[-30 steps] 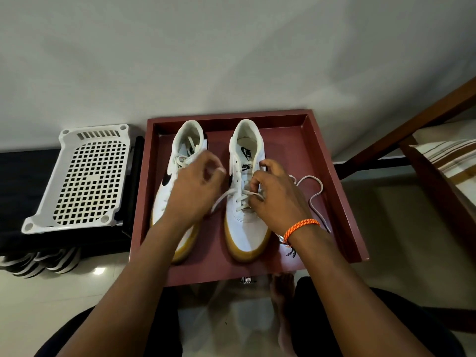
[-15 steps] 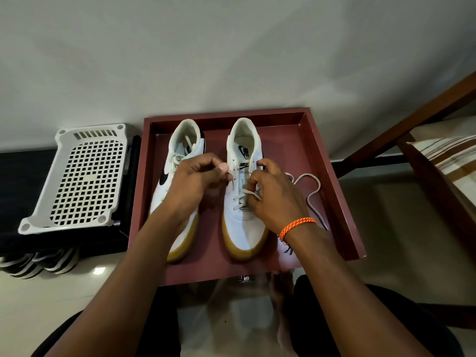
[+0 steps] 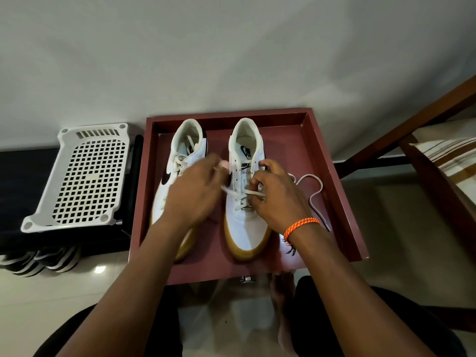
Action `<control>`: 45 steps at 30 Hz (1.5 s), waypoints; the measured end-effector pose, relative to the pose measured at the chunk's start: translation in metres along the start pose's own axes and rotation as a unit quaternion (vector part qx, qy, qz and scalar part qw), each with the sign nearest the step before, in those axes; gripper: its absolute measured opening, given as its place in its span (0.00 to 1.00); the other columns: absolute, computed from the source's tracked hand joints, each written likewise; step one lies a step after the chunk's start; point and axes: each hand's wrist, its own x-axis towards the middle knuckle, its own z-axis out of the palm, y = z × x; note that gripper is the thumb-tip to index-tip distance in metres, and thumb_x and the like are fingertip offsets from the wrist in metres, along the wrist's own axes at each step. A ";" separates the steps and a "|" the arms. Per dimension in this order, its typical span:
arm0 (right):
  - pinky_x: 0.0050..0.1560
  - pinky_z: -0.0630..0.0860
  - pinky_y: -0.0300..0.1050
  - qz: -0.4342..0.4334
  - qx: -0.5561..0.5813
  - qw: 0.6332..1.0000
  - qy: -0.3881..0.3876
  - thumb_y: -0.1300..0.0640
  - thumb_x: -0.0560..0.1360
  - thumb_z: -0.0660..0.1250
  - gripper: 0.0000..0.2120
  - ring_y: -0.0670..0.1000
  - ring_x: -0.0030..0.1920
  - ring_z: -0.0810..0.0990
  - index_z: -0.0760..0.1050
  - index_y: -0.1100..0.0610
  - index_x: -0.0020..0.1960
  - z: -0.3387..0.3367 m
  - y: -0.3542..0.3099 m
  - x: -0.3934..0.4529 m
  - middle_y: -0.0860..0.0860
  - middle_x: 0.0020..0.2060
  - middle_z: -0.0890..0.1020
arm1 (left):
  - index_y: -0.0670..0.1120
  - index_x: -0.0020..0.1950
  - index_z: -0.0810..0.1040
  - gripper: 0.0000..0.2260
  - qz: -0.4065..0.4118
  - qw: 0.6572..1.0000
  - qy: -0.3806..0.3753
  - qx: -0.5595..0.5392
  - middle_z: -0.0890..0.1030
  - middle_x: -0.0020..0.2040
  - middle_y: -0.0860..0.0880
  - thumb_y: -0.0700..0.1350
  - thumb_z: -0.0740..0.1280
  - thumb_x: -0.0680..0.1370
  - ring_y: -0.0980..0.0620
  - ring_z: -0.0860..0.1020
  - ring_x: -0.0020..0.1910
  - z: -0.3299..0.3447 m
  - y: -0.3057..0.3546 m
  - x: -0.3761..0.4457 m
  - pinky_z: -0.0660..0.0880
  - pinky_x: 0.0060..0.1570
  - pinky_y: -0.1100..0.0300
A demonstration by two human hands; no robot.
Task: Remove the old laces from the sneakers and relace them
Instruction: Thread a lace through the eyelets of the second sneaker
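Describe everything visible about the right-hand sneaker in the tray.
The right sneaker is a white low-top, leather-like, with a tan gum sole, black branding on tongue and insole. It stands upright in the red tray, toe toward the person, beside the other sneaker. Its upper eyelets are empty; the lace crosses only the lower ones, one loose end trailing onto the tray. The right hand pinches the lace over the tongue; the blurred left hand holds the other end.

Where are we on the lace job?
Early. Done: upper eyelets of the right sneaker look empty, lace trailing onto the red tray. In hand: right hand pinches the lace at the lower rows; left hand is blurred. Left: left sneaker still laced; all relacing.
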 end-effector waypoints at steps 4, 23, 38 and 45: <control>0.47 0.81 0.53 0.002 0.007 1.000 -0.002 0.60 0.71 0.76 0.10 0.53 0.59 0.81 0.77 0.49 0.44 0.002 0.002 0.002 0.43 0.72 0.71 | 0.54 0.46 0.77 0.09 0.038 0.992 -0.053 0.111 0.81 0.42 0.56 0.57 0.66 0.83 0.51 0.81 0.43 0.021 -0.004 -0.004 0.78 0.43 0.51; 0.47 0.82 0.56 -0.009 0.005 1.000 0.005 0.58 0.73 0.76 0.08 0.55 0.60 0.80 0.77 0.51 0.43 0.006 0.005 0.003 0.46 0.72 0.71 | 0.53 0.37 0.76 0.16 -0.010 0.998 -0.040 -0.056 0.80 0.33 0.53 0.49 0.67 0.85 0.55 0.77 0.32 0.016 0.002 0.000 0.71 0.37 0.57; 0.50 0.82 0.55 -0.010 0.016 1.000 0.008 0.58 0.73 0.77 0.08 0.54 0.60 0.80 0.77 0.50 0.44 0.005 0.004 0.001 0.46 0.72 0.71 | 0.52 0.46 0.80 0.18 0.060 0.994 0.068 0.058 0.79 0.38 0.54 0.56 0.55 0.87 0.47 0.78 0.45 0.003 -0.003 0.003 0.76 0.50 0.46; 0.48 0.82 0.55 -0.012 0.010 1.000 0.007 0.58 0.73 0.76 0.09 0.54 0.56 0.82 0.76 0.50 0.43 0.005 0.004 0.002 0.45 0.72 0.71 | 0.51 0.46 0.79 0.08 0.051 0.990 -0.010 0.128 0.72 0.38 0.57 0.53 0.71 0.81 0.49 0.73 0.48 0.024 0.000 -0.004 0.73 0.54 0.47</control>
